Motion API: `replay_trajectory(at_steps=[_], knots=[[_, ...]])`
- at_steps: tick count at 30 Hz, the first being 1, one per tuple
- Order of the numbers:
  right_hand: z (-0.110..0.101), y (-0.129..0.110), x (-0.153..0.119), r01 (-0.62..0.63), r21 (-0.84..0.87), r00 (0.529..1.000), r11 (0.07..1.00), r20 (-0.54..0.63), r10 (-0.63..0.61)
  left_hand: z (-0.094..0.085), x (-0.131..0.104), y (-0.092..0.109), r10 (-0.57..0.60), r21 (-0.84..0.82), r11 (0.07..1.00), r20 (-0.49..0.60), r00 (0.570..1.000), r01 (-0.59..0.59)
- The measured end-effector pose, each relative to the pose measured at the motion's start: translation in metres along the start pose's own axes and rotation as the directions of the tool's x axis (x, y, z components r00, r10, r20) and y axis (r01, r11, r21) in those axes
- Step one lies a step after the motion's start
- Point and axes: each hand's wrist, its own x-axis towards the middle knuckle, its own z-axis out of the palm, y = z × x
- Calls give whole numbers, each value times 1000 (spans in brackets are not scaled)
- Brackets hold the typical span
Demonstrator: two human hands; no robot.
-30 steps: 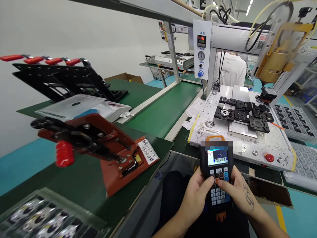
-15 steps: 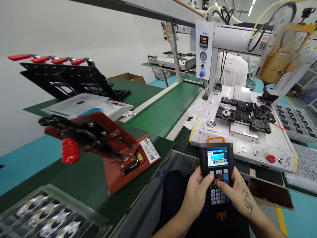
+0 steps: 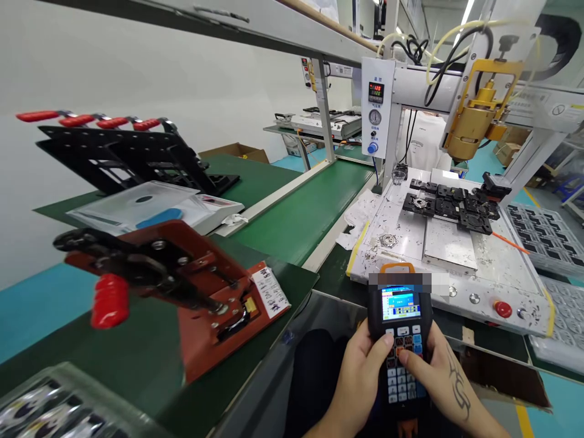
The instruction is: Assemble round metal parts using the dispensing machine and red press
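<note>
A black handheld teach pendant (image 3: 402, 340), with a lit screen and a keypad, is held upright in front of my lap. My left hand (image 3: 365, 365) is wrapped round its left side, the thumb on a key just below the screen. Round the other side is my right hand (image 3: 431, 365), its thumb resting on an orange key in the keypad. Beyond the pendant stands a white dispensing machine (image 3: 410, 249). Its gold dispensing head (image 3: 472, 125) hangs above a black fixture (image 3: 451, 204) with a round metal part at its left end.
A red-brown clamp press (image 3: 191, 298) with a red handle stands on the left bench. Behind it are black clamp frames (image 3: 123, 152). Trays of parts (image 3: 547, 234) lie right of the machine; another tray (image 3: 68, 401) is at lower left. A person in white (image 3: 424, 137) is behind the machine.
The gold dispensing head has moved left along its beam. The black fixture has slid back, showing more of the white plate before it. My hands keep the same grip; the view has shifted slightly.
</note>
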Motion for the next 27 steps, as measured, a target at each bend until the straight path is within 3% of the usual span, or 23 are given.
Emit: replay_trajectory(at_steps=[5, 20, 27], knots=[[-3, 1, 6, -13, -10, 999, 1000, 47, 13, 1, 3, 2, 2, -1, 1000, 5, 1000, -2], [1, -9, 11, -53, 21, 999, 998, 2, 53, 2, 8, 7, -15, 16, 1000, -25, 1000, 15], [9, 13, 12, -47, 43, 999, 998, 2, 47, -1, 3, -2, -49, -31, 999, -165, 985, 44]])
